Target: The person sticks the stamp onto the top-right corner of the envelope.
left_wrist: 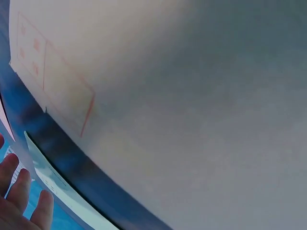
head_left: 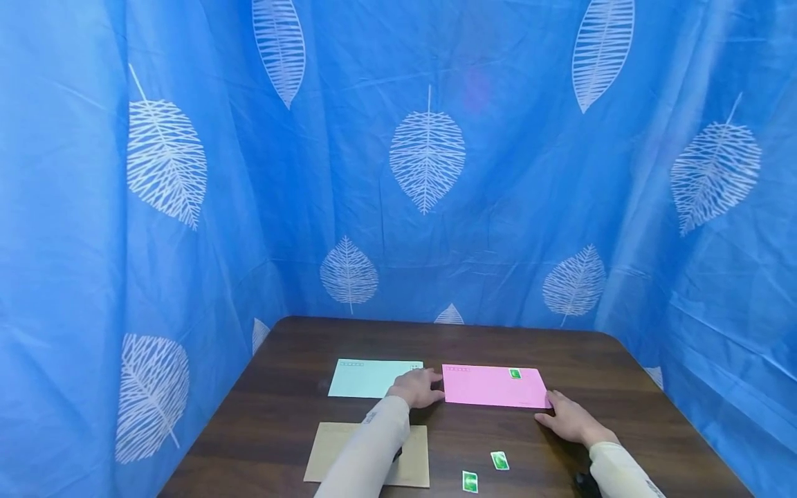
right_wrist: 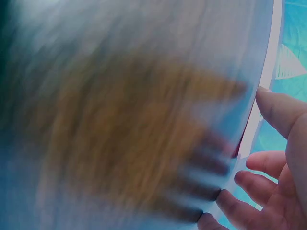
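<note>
One pink envelope [head_left: 488, 387] lies on your bench [head_left: 598, 353], between your left hand [head_left: 416, 388] and right hand [head_left: 574, 419].
Both spread their fingers, left at its nine o'clock edge, right at its four o'clock corner; two loose stamps [head_left: 500, 460] lie toward six o'clock.

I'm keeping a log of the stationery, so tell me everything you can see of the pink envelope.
The pink envelope is a wide rectangle, apparently paper, lying flat on the dark table, long sides running left to right. A row of small boxes marks its upper left; a green stamp sits near its upper right. The left hand is at its left edge, the right hand at its lower right corner; exact contact is unclear.
</note>
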Action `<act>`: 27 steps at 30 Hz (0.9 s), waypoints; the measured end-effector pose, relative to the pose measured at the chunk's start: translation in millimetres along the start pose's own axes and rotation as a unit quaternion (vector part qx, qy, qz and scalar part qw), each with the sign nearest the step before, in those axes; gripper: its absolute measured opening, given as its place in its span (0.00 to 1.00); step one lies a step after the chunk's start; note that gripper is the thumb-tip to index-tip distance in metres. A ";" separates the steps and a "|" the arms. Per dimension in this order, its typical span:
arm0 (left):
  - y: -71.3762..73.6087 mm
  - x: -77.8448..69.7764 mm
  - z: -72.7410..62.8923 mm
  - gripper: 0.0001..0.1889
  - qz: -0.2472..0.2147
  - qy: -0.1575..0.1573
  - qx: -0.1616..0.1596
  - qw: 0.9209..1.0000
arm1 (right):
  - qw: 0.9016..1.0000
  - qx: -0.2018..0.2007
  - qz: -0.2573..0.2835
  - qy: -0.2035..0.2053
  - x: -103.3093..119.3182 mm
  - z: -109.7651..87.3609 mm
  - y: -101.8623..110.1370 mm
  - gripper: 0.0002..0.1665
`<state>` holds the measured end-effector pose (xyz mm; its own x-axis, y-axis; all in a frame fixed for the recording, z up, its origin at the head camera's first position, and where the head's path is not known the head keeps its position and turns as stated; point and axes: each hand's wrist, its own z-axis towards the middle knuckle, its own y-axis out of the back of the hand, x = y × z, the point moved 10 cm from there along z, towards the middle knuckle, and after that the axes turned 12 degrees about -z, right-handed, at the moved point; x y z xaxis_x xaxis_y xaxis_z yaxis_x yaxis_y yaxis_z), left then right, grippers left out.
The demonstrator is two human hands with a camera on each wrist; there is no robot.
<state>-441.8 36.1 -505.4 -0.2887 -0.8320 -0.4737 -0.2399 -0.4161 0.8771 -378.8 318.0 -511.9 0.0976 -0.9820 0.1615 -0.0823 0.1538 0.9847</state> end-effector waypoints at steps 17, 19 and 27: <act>24.4 23.3 -8.6 0.25 0.003 0.008 -0.007 1.000 | 1.000 0.015 0.012 0.011 15.1 0.9 -1.5 0.47; 24.0 24.5 -10.5 0.25 0.005 0.003 -0.001 1.000 | 1.000 0.015 0.012 0.012 16.6 0.0 -2.4 0.47; 28.0 29.8 -18.5 0.27 0.004 -0.008 0.017 1.000 | 1.000 0.006 0.013 0.017 21.6 -3.9 -1.8 0.45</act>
<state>-440.0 -7.1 -493.5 -0.3057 -0.8288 -0.4687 -0.2682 -0.3973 0.8776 -372.7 296.9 -509.9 0.1286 -0.9733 0.1903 -0.0963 0.1788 0.9792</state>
